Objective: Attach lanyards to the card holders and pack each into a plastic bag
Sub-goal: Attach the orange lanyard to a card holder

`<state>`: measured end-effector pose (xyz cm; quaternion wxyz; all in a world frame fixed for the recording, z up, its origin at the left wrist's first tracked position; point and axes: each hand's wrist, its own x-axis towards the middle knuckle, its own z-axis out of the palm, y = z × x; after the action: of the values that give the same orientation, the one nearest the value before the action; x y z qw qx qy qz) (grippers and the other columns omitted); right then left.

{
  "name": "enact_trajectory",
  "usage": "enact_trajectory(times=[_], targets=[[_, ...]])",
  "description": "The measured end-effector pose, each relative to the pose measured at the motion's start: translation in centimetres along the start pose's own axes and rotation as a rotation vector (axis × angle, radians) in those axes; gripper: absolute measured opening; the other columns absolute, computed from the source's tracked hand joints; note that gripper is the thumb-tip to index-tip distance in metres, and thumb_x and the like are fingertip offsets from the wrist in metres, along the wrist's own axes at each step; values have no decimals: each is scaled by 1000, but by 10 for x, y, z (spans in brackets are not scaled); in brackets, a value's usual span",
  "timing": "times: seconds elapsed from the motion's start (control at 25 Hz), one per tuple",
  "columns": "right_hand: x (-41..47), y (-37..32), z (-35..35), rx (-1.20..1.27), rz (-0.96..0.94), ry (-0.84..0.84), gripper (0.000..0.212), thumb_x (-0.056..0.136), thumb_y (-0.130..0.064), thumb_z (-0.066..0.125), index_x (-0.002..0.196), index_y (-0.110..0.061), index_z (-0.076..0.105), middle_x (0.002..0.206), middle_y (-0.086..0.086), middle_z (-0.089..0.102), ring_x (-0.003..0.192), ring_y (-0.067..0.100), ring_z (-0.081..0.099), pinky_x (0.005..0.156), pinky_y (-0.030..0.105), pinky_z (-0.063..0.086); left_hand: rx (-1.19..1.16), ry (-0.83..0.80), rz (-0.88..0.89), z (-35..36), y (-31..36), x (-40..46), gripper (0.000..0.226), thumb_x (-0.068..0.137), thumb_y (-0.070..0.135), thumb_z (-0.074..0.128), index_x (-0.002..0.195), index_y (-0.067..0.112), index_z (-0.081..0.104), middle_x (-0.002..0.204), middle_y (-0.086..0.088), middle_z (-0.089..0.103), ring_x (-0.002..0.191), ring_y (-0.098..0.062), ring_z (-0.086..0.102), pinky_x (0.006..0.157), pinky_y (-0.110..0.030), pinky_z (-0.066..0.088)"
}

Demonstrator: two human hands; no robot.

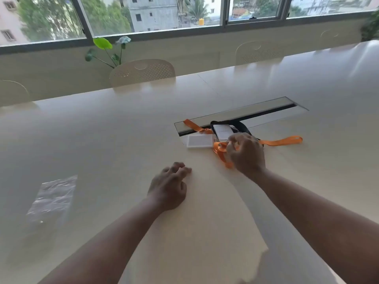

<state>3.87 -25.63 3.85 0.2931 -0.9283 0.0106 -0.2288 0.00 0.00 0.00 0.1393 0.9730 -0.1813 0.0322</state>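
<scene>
An orange lanyard [220, 149] is gripped by the right hand [247, 153] beside a card holder [200, 141]. The left hand [169, 184] is rested, loosely curled, on the surface [123, 130]; a plastic bag [53, 196] is seen well left.

A long, glossy cream-white table [143, 124] is spread across the view, and a narrow rectangular cable hatch [246, 113] is set into its top, its lid tilted open above a dark slot. Cream perforated plastic chairs are lined up along the far edge: one [142, 71] is seen at the middle, another [259, 51] to the right, a third [13, 92] is cut off at the left. A green broad-leaved plant [105, 48] is seen behind them. A grey-framed window [224, 12] is filled with trees and concrete buildings.
</scene>
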Motion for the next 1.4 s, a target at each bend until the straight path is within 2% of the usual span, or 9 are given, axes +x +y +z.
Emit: enact_trajectory(times=[0.16,0.36,0.48,0.68,0.88,1.0,1.12,1.24,1.4], targets=[[38,2,4,-111,281,-206,57,85,-52,57,133,-21,61,131,7,66,121,34,56,96,48,48,-36,0,-42,-6,1,19,27,93,28,49,117,31,62,128,16,53,95,-28,66,68,-32,44],[58,3,17,-241,371,-328,82,65,-78,55,131,-29,55,122,5,66,120,35,53,91,47,46,-80,83,-17,1,-4,15,28,89,32,47,110,32,66,119,18,59,89,-22,67,70,-33,52],[63,0,20,-334,331,-314,71,64,-76,63,116,-29,57,113,5,67,114,35,57,83,44,40,-90,97,-23,0,-5,17,29,88,33,47,110,33,67,121,19,58,90,-20,67,72,-34,53],[65,-5,6,-241,269,-210,63,63,-66,71,109,-23,61,104,6,70,103,32,60,80,40,40,-99,134,-23,3,-5,16,29,88,32,49,109,32,69,123,20,60,91,-18,68,72,-31,52],[98,-38,-62,131,136,-2,76,68,-45,80,132,-11,59,123,12,69,108,29,64,86,37,55,-85,145,-27,3,-4,14,30,89,33,50,112,31,69,125,20,61,93,-17,68,75,-31,53],[114,-67,-116,387,76,189,64,70,-34,81,126,-10,64,116,4,69,103,17,62,83,27,55,-147,114,-69,1,-6,16,28,91,29,55,115,30,70,129,18,61,105,-16,67,84,-30,52],[116,-98,-162,591,-57,294,49,69,-24,79,112,-7,65,104,2,66,95,14,60,83,40,57,-338,28,-191,-25,1,30,39,90,23,63,129,23,65,137,3,62,119,-20,63,101,-29,47],[107,-124,-191,726,-263,222,51,72,-13,79,119,-9,59,110,7,65,89,15,66,75,37,60,-513,276,-146,-82,23,46,64,86,16,72,146,17,48,141,-9,53,106,-26,64,93,-34,52],[92,-142,-199,510,-431,-21,67,77,-7,82,137,-13,53,128,7,63,64,3,64,58,19,53,-362,701,119,-169,65,51,106,77,44,80,160,23,18,157,-8,25,140,-28,33,111,-36,31]])
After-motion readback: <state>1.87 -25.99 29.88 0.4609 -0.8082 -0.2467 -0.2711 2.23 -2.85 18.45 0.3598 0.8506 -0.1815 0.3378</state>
